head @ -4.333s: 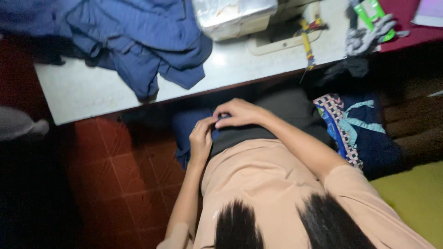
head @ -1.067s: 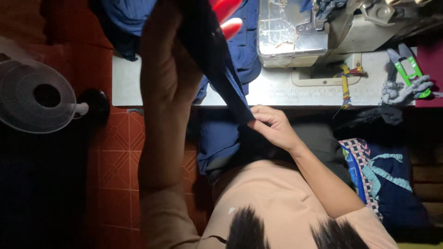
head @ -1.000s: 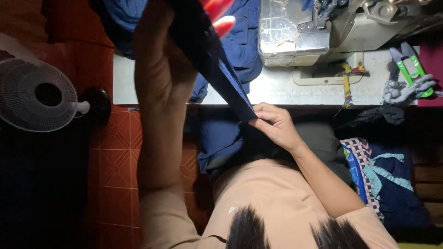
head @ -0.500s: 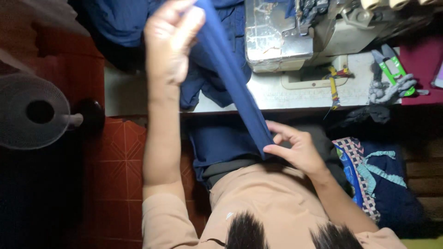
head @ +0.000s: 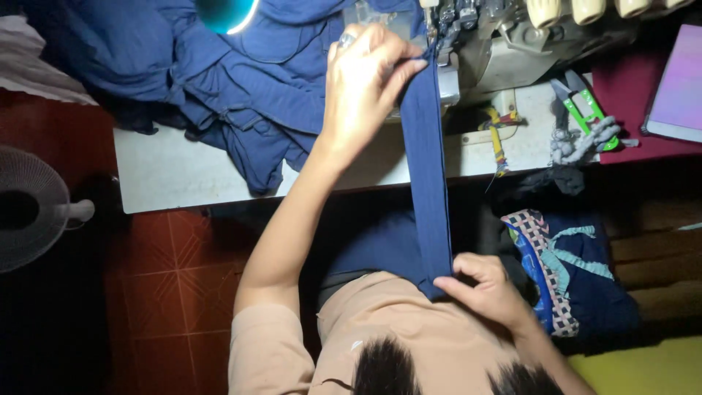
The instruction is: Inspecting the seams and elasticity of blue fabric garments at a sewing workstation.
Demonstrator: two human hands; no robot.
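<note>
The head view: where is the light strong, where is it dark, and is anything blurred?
Head view: a lamp at the top edge lights the white table and the left hand brightly; the floor and the fan at left sink into shadow; the blue strip and the right hand look reasonably sharp, with little motion blur.

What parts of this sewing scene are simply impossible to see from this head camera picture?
- Sewing machine: head view, its top is cut off by the upper edge.
- Needle area: hidden behind the long navy fabric strip and the left hand.
- Strip's lower end: covered by the right hand.
- White fan: cut off by the left edge.
- Pink-screened tablet: cut off at the right.
</note>
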